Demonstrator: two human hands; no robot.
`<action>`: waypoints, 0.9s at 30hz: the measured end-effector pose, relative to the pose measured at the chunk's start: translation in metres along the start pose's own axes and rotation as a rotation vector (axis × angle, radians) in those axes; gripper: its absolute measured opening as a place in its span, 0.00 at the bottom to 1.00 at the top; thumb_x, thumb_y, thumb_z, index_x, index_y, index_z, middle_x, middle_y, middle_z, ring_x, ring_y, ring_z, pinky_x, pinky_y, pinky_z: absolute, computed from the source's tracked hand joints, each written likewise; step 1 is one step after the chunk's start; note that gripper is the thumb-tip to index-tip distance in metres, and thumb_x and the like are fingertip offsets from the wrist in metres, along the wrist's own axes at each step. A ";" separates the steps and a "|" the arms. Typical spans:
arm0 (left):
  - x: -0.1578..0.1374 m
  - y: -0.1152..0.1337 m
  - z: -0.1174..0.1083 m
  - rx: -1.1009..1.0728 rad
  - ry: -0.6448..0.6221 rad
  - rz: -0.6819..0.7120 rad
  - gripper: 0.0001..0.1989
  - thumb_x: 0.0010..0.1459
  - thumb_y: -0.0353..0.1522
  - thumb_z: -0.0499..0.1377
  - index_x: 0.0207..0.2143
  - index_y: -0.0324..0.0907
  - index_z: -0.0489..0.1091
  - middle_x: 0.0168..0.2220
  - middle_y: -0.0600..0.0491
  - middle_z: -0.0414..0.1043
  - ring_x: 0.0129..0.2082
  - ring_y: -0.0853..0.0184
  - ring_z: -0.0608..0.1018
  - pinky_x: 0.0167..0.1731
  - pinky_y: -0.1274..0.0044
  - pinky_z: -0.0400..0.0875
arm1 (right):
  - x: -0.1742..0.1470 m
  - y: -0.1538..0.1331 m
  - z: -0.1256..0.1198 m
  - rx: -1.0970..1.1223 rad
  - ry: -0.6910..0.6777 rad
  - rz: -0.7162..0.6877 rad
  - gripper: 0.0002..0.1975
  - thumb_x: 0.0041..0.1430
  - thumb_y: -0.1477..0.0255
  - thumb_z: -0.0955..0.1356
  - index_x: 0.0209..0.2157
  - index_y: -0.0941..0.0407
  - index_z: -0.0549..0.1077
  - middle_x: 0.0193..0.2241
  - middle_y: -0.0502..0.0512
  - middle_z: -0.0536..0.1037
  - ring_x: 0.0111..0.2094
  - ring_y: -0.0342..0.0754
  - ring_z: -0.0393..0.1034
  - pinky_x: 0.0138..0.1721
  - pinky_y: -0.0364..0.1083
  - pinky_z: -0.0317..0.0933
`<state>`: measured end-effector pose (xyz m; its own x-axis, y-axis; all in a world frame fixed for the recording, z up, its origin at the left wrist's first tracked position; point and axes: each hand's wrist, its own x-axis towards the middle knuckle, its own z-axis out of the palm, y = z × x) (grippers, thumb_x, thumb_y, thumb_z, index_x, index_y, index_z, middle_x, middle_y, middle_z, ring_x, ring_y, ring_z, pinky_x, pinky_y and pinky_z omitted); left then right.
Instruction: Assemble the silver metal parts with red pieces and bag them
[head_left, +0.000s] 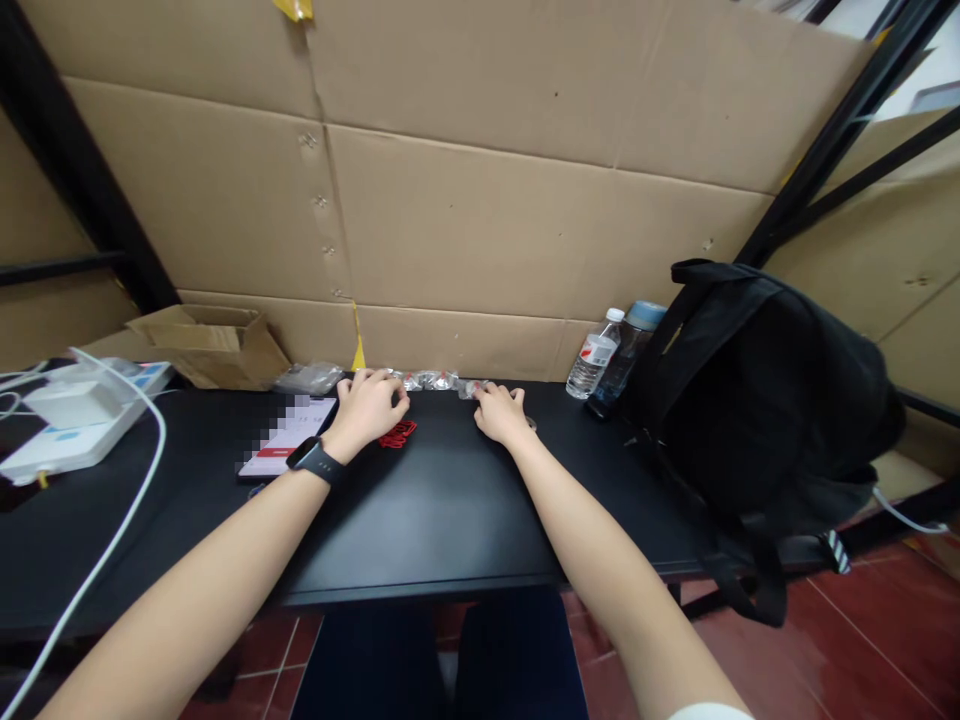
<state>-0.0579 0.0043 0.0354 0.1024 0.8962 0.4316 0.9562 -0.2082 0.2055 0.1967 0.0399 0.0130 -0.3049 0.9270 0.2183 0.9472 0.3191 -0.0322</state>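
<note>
Several small clear plastic packets with red bits inside (439,380) lie in a row along the back of the black table (435,520). At the left end of that row is my left hand (371,408), its fingers curled in and a black watch (316,460) on the wrist. What its fingertips hold, if anything, is hidden. Just below its thumb lies a small bundle of red cord or bands (397,434). My right hand (501,414) has its fingers closed on a clear packet (471,388) at the row's right end. A small brownish object (532,423) shows partly beside this hand.
Left of my hands lie a phone or tablet (289,440), a clear plastic bag (309,378), an open cardboard box (210,345) and a white power strip (82,430) with cables. To the right stand a water bottle (595,357), a blue-lidded bottle (634,345) and a black backpack (772,400).
</note>
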 end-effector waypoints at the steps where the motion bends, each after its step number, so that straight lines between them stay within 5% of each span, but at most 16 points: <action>1: 0.001 -0.004 0.000 0.000 -0.008 -0.019 0.11 0.61 0.39 0.55 0.33 0.46 0.76 0.48 0.46 0.77 0.52 0.49 0.68 0.50 0.58 0.57 | 0.000 -0.001 0.001 0.000 0.001 -0.015 0.19 0.66 0.71 0.62 0.55 0.53 0.73 0.57 0.66 0.71 0.54 0.60 0.64 0.53 0.60 0.50; 5: 0.008 -0.022 0.003 -0.026 -0.051 -0.028 0.10 0.59 0.38 0.56 0.34 0.47 0.77 0.49 0.46 0.76 0.53 0.48 0.69 0.50 0.58 0.58 | 0.001 -0.003 0.005 0.012 -0.020 -0.036 0.19 0.70 0.64 0.60 0.57 0.51 0.72 0.60 0.66 0.69 0.57 0.62 0.61 0.55 0.62 0.50; 9: 0.012 -0.036 0.011 -0.120 -0.217 0.155 0.11 0.58 0.41 0.57 0.31 0.48 0.78 0.46 0.49 0.77 0.53 0.51 0.70 0.53 0.61 0.59 | 0.007 -0.002 0.010 0.030 -0.043 0.005 0.23 0.71 0.57 0.58 0.60 0.51 0.69 0.62 0.67 0.67 0.60 0.64 0.58 0.56 0.64 0.50; 17: 0.010 -0.025 0.013 -0.164 -0.326 0.345 0.11 0.57 0.43 0.61 0.32 0.50 0.80 0.48 0.51 0.75 0.54 0.55 0.70 0.59 0.62 0.55 | 0.011 0.006 0.003 0.029 -0.016 -0.018 0.24 0.70 0.59 0.61 0.63 0.50 0.67 0.64 0.66 0.66 0.60 0.64 0.58 0.57 0.65 0.51; 23: 0.008 -0.017 0.015 -0.158 -0.339 0.341 0.08 0.54 0.42 0.65 0.31 0.49 0.80 0.48 0.51 0.74 0.55 0.54 0.68 0.59 0.62 0.54 | 0.000 0.054 -0.020 0.132 -0.005 0.056 0.18 0.65 0.64 0.66 0.54 0.52 0.75 0.55 0.63 0.74 0.57 0.61 0.66 0.55 0.60 0.56; 27: 0.005 -0.010 0.017 -0.169 -0.360 0.390 0.06 0.57 0.39 0.63 0.33 0.50 0.80 0.48 0.51 0.74 0.55 0.55 0.68 0.56 0.63 0.56 | -0.008 0.093 -0.029 0.283 -0.133 0.016 0.26 0.54 0.62 0.74 0.54 0.56 0.76 0.53 0.63 0.76 0.52 0.56 0.72 0.53 0.50 0.62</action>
<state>-0.0619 0.0177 0.0210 0.5554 0.8113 0.1826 0.7746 -0.5846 0.2413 0.2903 0.0567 0.0365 -0.3183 0.9440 0.0867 0.8923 0.3293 -0.3088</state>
